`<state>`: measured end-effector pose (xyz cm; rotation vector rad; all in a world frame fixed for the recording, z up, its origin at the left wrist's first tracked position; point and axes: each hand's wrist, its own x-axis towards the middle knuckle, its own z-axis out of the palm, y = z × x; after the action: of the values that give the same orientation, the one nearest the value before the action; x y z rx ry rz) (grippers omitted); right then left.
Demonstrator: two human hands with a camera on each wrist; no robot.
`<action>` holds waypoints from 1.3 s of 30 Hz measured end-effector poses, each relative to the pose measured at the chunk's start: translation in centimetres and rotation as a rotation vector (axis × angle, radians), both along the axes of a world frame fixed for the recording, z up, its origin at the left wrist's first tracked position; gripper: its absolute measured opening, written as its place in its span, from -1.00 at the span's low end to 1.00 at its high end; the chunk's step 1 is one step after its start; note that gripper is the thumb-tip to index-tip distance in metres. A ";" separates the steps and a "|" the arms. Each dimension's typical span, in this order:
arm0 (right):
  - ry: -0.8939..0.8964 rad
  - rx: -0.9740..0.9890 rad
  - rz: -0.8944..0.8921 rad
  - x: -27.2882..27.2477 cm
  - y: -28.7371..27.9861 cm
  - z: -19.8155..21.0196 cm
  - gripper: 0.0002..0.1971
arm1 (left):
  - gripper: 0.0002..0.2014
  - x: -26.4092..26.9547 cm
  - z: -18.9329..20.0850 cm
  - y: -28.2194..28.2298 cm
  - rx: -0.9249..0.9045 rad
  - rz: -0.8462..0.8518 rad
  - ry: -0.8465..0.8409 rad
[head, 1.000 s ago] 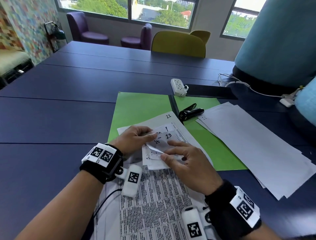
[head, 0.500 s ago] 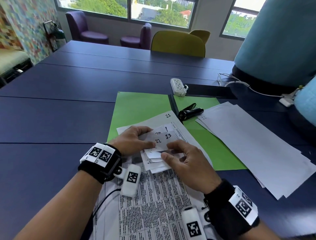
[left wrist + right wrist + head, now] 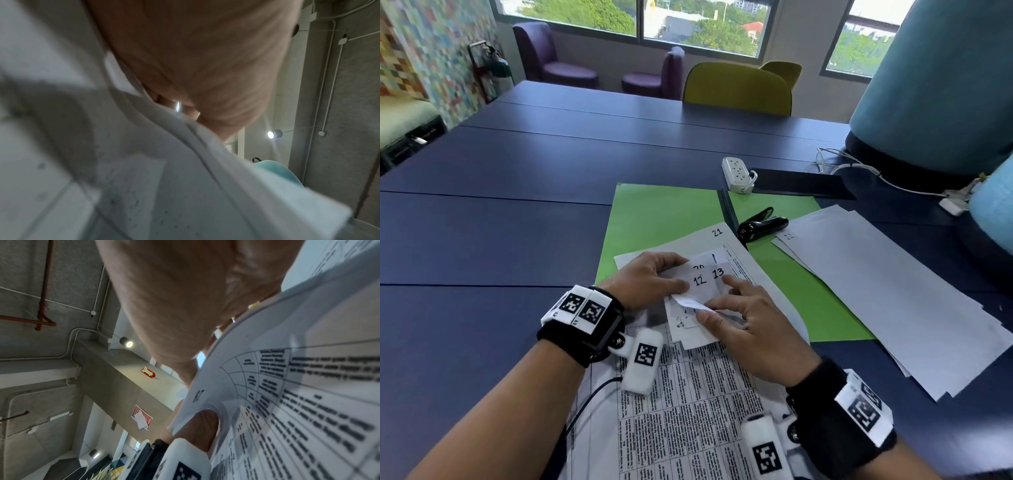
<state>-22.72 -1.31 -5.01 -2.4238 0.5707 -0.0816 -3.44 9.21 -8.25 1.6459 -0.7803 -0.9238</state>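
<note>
Since a second ago the number showing beside the 13 has changed twice, from something like 15, to 22, to the 12 now on top. The page corners are being leafed through at about one each half second, while both hands have barely shifted from the lower centre of the head view.

A blue table (image 3: 482, 240) fills the frame, with a green folder (image 3: 661, 219) lying open at centre and white sheets (image 3: 876, 291) fanned down the right side. On the folder, running to the bottom edge, lies the stack of printed pages (image 3: 688, 411), its upper corners bent back toward the person.

The left hand (image 3: 643, 277), just left of centre, has thumb and curled fingers closed on the folded corners (image 3: 700, 280), thumb tip beside the 12. The right hand (image 3: 750, 329), below and right of it, lays its forefinger by the 13 while thumb and remaining fingers nip a loose corner (image 3: 688, 302) curling up underneath. Both wrist views show only palm and blurred paper.

A black stapler (image 3: 762, 226) lies on the folder's spine above the stack, with a white power strip (image 3: 736, 173) higher still.

As I judge it, the visible numbers run out of order (21, 1, 20, 13, 12), so this looks like checking or sorting that is far from done. Next, the nipped corner wants tucking under the left thumb without dragging its neighbours.
</note>
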 end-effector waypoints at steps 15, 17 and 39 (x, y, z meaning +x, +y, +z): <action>-0.095 -0.004 -0.109 4.4 -1.0 0.5 -0.79 | -0.78 -0.2 0.6 0.2 -0.068 0.017 -0.200; -0.112 -0.042 -0.122 4.5 -1.1 0.7 -0.76 | -0.84 -0.2 0.7 0.2 -0.056 0.006 -0.160; -0.334 -0.059 -0.171 0.8 -0.3 1.6 -0.64 | -0.92 -0.1 0.9 0.0 0.062 0.031 -0.124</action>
<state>-21.93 -1.59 -3.44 -2.3424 0.6237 -0.5707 -3.55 9.24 -7.30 1.7782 -0.8151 -0.8374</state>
